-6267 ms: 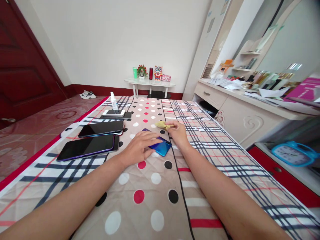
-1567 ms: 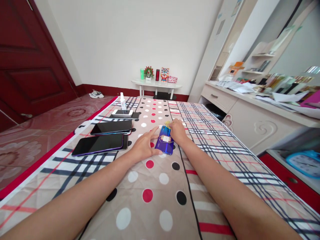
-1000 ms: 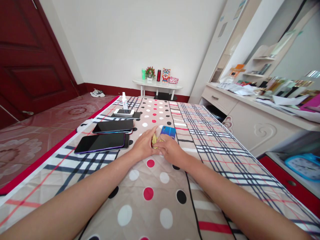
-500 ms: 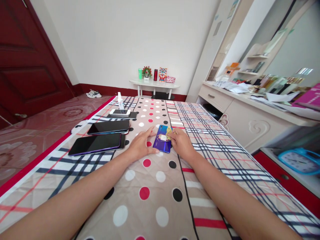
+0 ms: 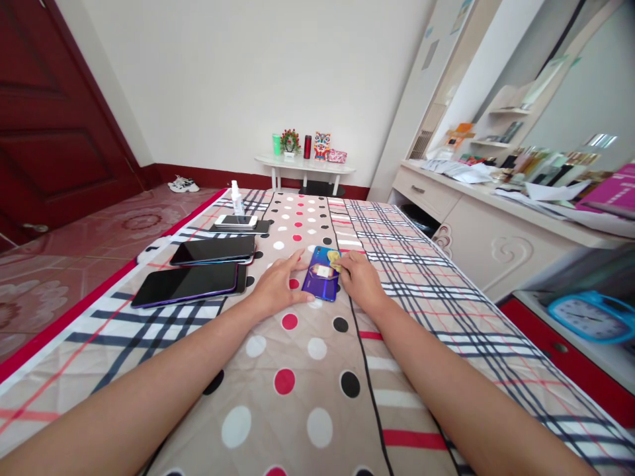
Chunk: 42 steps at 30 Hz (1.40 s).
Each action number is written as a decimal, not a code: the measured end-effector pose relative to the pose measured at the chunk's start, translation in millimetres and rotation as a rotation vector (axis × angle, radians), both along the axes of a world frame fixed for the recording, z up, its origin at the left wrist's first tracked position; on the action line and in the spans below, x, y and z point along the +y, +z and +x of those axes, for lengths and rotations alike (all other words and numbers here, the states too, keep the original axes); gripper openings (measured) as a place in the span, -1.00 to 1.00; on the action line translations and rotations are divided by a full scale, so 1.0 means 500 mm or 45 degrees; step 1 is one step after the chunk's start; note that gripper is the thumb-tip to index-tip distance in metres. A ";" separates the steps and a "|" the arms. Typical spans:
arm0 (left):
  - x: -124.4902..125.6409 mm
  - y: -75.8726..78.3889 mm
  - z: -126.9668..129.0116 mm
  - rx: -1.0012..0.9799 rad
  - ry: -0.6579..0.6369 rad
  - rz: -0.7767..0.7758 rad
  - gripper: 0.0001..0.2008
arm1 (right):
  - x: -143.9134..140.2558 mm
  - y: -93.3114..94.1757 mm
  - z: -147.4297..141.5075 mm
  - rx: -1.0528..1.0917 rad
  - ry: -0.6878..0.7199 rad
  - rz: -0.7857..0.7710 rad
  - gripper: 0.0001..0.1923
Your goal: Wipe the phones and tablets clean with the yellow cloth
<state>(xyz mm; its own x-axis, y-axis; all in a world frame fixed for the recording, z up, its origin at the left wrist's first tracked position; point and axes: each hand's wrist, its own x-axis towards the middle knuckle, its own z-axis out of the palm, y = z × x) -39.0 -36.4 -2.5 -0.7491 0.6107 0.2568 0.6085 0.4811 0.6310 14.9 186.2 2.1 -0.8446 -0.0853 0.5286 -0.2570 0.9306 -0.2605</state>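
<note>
A blue-purple phone [image 5: 319,283] lies back up on the patterned bedspread [image 5: 317,370], a pale sticker on its back. My left hand [image 5: 278,285] rests flat against the phone's left edge, fingers spread, steadying it. My right hand [image 5: 360,279] is at the phone's right side and pinches a small yellow cloth [image 5: 334,257] that touches the phone's upper right corner.
To the left lie two large dark phones [image 5: 186,285] [image 5: 214,250], further back a white phone [image 5: 236,221] and a small spray bottle [image 5: 236,198]. A cream dresser [image 5: 476,231] runs along the right; a blue clock [image 5: 590,316] sits low beside it. A white side table [image 5: 303,170] stands at the far wall.
The right hand has wiped the yellow cloth over the phone, from its lower left a second ago to its upper right corner now. The left hand stays beside the phone.
</note>
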 end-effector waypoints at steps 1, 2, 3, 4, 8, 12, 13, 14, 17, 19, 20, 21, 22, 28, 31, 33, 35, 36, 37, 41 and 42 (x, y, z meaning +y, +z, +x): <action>0.000 0.000 0.000 0.003 0.003 -0.003 0.07 | -0.001 -0.001 0.000 0.011 0.002 0.012 -0.72; 0.000 -0.001 -0.001 0.007 0.002 -0.004 0.07 | -0.006 -0.001 0.003 0.019 0.045 0.030 -0.70; 0.001 -0.001 -0.001 0.013 0.002 -0.003 0.07 | -0.016 0.001 0.008 0.021 0.124 0.054 -0.68; 0.001 -0.002 -0.002 0.020 0.002 -0.001 0.07 | -0.027 0.003 0.014 0.017 0.224 0.085 -0.67; 0.003 -0.004 -0.003 0.034 0.017 0.006 0.08 | -0.060 0.006 0.023 -0.026 0.484 0.147 -0.65; 0.003 -0.002 -0.002 0.010 0.000 -0.002 0.07 | -0.027 -0.006 -0.012 -0.032 0.175 0.094 -0.64; 0.002 -0.001 -0.002 0.005 -0.007 -0.002 0.08 | -0.013 -0.011 -0.024 -0.034 0.064 0.090 -0.64; 0.001 -0.001 -0.002 0.002 -0.014 0.000 0.08 | 0.000 -0.015 -0.036 -0.037 -0.038 0.088 -0.63; 0.000 -0.003 -0.003 0.009 -0.029 0.017 0.08 | 0.029 -0.022 -0.066 -0.054 -0.246 0.091 -0.60; -0.001 -0.003 -0.003 0.007 -0.029 0.015 0.09 | 0.033 -0.021 -0.083 -0.076 -0.323 0.106 -0.60; -0.001 -0.002 -0.003 0.004 -0.029 0.009 0.09 | 0.031 -0.018 -0.090 -0.086 -0.342 0.117 -0.61; 0.000 -0.001 -0.002 -0.001 -0.029 0.003 0.09 | 0.026 -0.015 -0.098 -0.090 -0.346 0.130 -0.61; 0.000 0.000 -0.002 -0.006 -0.032 -0.001 0.08 | 0.020 -0.011 -0.107 -0.087 -0.333 0.143 -0.62; -0.003 0.000 -0.001 0.003 -0.072 0.032 0.04 | -0.035 0.003 -0.150 -0.063 -0.001 0.189 -0.65; -0.004 -0.005 -0.003 -0.006 -0.007 0.065 0.10 | -0.061 0.005 -0.137 -0.062 0.151 0.124 -0.67; -0.003 -0.007 -0.003 -0.006 0.042 0.079 0.13 | -0.075 0.009 -0.113 -0.078 0.257 0.061 -0.64; -0.001 -0.008 -0.004 -0.010 0.061 0.081 0.15 | -0.087 0.017 -0.079 -0.098 0.351 -0.006 -0.61; -0.001 -0.008 -0.004 -0.016 0.064 0.079 0.15 | -0.092 0.022 -0.061 -0.115 0.395 -0.041 -0.61; 0.000 -0.007 -0.004 -0.021 0.065 0.079 0.15 | -0.096 0.026 -0.043 -0.133 0.438 -0.079 -0.62; -0.001 -0.005 -0.005 -0.009 0.013 0.093 0.14 | -0.102 0.037 0.024 -0.193 0.580 -0.163 -0.65; -0.002 -0.004 -0.005 -0.010 -0.012 0.093 0.14 | -0.099 0.036 0.038 -0.187 0.582 -0.188 -0.65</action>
